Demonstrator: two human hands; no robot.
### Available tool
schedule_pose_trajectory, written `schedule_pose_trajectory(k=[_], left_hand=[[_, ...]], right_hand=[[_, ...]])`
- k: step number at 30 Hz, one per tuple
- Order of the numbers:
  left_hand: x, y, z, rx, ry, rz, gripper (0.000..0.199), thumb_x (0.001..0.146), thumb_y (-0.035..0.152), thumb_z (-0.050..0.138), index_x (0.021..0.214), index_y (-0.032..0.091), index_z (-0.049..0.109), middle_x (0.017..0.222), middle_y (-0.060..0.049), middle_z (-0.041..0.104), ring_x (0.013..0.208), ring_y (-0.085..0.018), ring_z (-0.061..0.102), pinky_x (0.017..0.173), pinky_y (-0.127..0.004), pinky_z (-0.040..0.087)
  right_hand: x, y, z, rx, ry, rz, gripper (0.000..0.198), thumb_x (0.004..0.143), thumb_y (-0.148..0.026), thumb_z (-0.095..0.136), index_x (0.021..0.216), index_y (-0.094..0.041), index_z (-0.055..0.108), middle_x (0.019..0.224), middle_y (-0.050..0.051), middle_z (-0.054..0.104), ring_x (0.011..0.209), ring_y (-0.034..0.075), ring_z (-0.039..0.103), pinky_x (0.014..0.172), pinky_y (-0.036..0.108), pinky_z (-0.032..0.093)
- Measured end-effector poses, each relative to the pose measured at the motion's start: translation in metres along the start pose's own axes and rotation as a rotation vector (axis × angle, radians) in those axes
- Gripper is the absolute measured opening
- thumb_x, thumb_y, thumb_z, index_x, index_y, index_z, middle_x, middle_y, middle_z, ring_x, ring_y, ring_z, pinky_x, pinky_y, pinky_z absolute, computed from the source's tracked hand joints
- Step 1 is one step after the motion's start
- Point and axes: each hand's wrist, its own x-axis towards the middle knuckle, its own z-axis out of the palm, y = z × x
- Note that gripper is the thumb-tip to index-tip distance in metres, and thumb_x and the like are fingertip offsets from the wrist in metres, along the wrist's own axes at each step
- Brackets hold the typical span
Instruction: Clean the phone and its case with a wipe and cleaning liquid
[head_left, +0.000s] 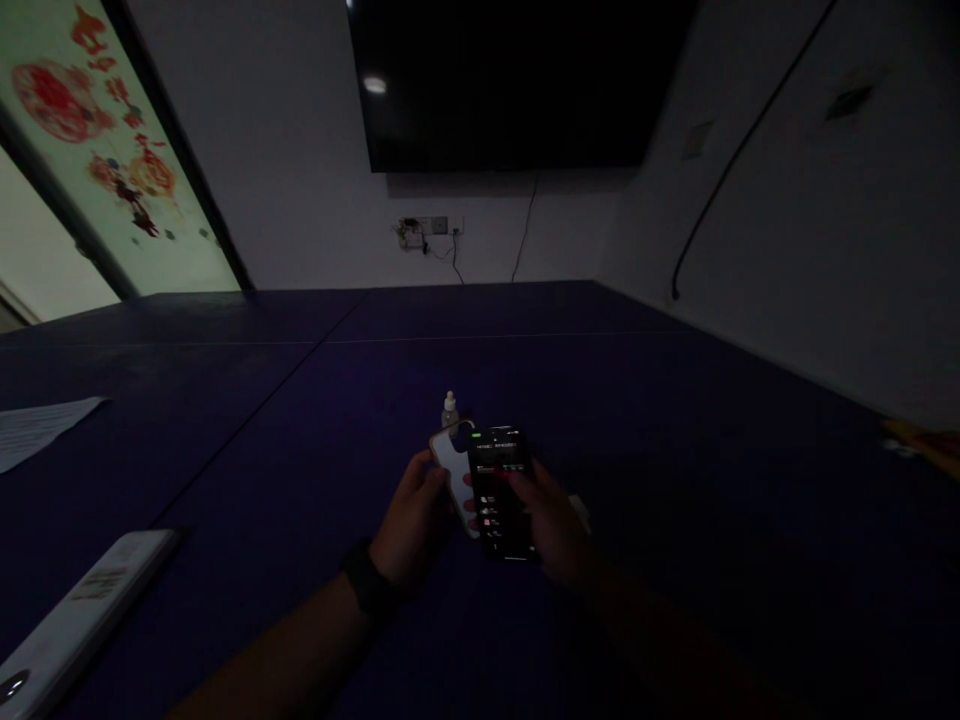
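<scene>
The left hand (409, 522) grips a pale, thin-rimmed phone case (451, 466); the right hand (559, 528) clasps a flat, glossy, lit smartphone (504, 532).

Probably an office meeting room: a large wall screen (517, 90) and wall sockets (431, 226) beyond the far edge of a broad bench (300, 450), a printed sheet (41, 430), decorated glass (184, 230) at left.

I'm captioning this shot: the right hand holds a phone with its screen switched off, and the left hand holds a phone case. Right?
The screen isn't off: the head view shows it lit. The right hand does hold the phone, and the left hand the phone case.
</scene>
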Motion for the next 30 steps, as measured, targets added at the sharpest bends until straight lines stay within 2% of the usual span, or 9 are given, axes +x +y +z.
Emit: schedule_pose_trajectory(k=[4,6,9,13,18,20,22,25,30], left_hand=[[-0.006,-0.004,0.002,0.041,0.034,-0.015,0.038,0.086,0.043,0.074,0.117,0.025,0.06,0.088,0.0,0.067,0.07,-0.013,0.062,0.066,-0.026,0.049],[-0.009,-0.004,0.003,0.061,0.011,-0.001,0.04,0.086,0.045,0.073,0.119,0.025,0.062,0.098,-0.003,0.07,0.083,-0.016,0.066,0.076,-0.028,0.05],[-0.014,-0.004,0.004,0.078,-0.015,0.052,0.042,0.088,0.049,0.07,0.123,0.026,0.062,0.117,-0.007,0.07,0.105,-0.021,0.065,0.091,-0.034,0.05],[-0.017,0.0,0.007,0.169,0.035,0.128,0.039,0.088,0.048,0.071,0.118,0.024,0.065,0.117,-0.007,0.071,0.105,-0.021,0.065,0.091,-0.033,0.049],[-0.02,0.003,0.007,0.335,0.081,0.192,0.038,0.09,0.051,0.067,0.112,0.02,0.067,0.108,-0.007,0.071,0.1,-0.022,0.063,0.086,-0.032,0.049],[-0.023,0.003,0.008,0.419,0.07,0.207,0.038,0.091,0.051,0.065,0.114,0.021,0.067,0.107,-0.006,0.07,0.099,-0.022,0.062,0.087,-0.033,0.048],[-0.026,0.002,0.009,0.5,0.068,0.226,0.037,0.092,0.051,0.063,0.114,0.021,0.067,0.105,-0.005,0.069,0.098,-0.021,0.061,0.087,-0.032,0.047],[-0.03,0.001,0.009,0.559,0.09,0.234,0.035,0.093,0.051,0.062,0.108,0.021,0.068,0.099,-0.004,0.068,0.092,-0.02,0.059,0.082,-0.03,0.046],[-0.033,-0.004,0.005,0.491,0.129,0.218,0.034,0.091,0.052,0.065,0.101,0.02,0.066,0.091,-0.002,0.065,0.083,-0.017,0.056,0.074,-0.028,0.046]], right_hand=[[0.002,0.006,-0.003,-0.379,0.108,-0.181,0.034,0.086,-0.051,0.067,0.107,-0.023,0.065,0.091,0.003,0.073,0.079,0.023,0.07,0.069,0.034,0.055],[0.003,0.006,-0.005,-0.591,0.154,-0.286,0.024,0.088,-0.044,0.064,0.099,-0.022,0.066,0.089,0.002,0.072,0.083,0.022,0.068,0.073,0.033,0.053],[0.002,0.005,-0.005,-0.729,0.128,-0.33,0.02,0.09,-0.04,0.059,0.096,-0.022,0.066,0.086,0.002,0.071,0.081,0.02,0.066,0.072,0.031,0.05],[-0.005,0.006,0.001,-0.789,0.151,-0.352,0.02,0.089,-0.041,0.061,0.097,-0.023,0.063,0.084,0.002,0.071,0.077,0.021,0.067,0.065,0.031,0.049],[-0.012,0.012,0.003,-0.675,0.221,-0.316,0.043,0.09,-0.048,0.064,0.124,-0.026,0.048,0.084,0.002,0.073,0.068,0.021,0.069,0.059,0.031,0.051],[-0.011,0.012,0.002,-0.679,0.24,-0.322,0.043,0.095,-0.05,0.056,0.13,-0.027,0.049,0.092,0.004,0.075,0.076,0.023,0.071,0.065,0.034,0.054],[-0.008,0.011,0.001,-0.693,0.245,-0.351,0.039,0.098,-0.05,0.049,0.13,-0.028,0.056,0.111,0.007,0.074,0.096,0.025,0.071,0.082,0.039,0.055],[-0.007,0.005,0.001,-0.705,0.229,-0.357,0.038,0.098,-0.05,0.049,0.124,-0.027,0.064,0.125,0.008,0.071,0.119,0.028,0.064,0.101,0.044,0.049],[-0.012,-0.015,0.004,-0.83,0.143,-0.212,0.034,0.097,-0.048,0.051,0.118,-0.029,0.07,0.106,0.005,0.076,0.103,0.028,0.07,0.087,0.04,0.051]])
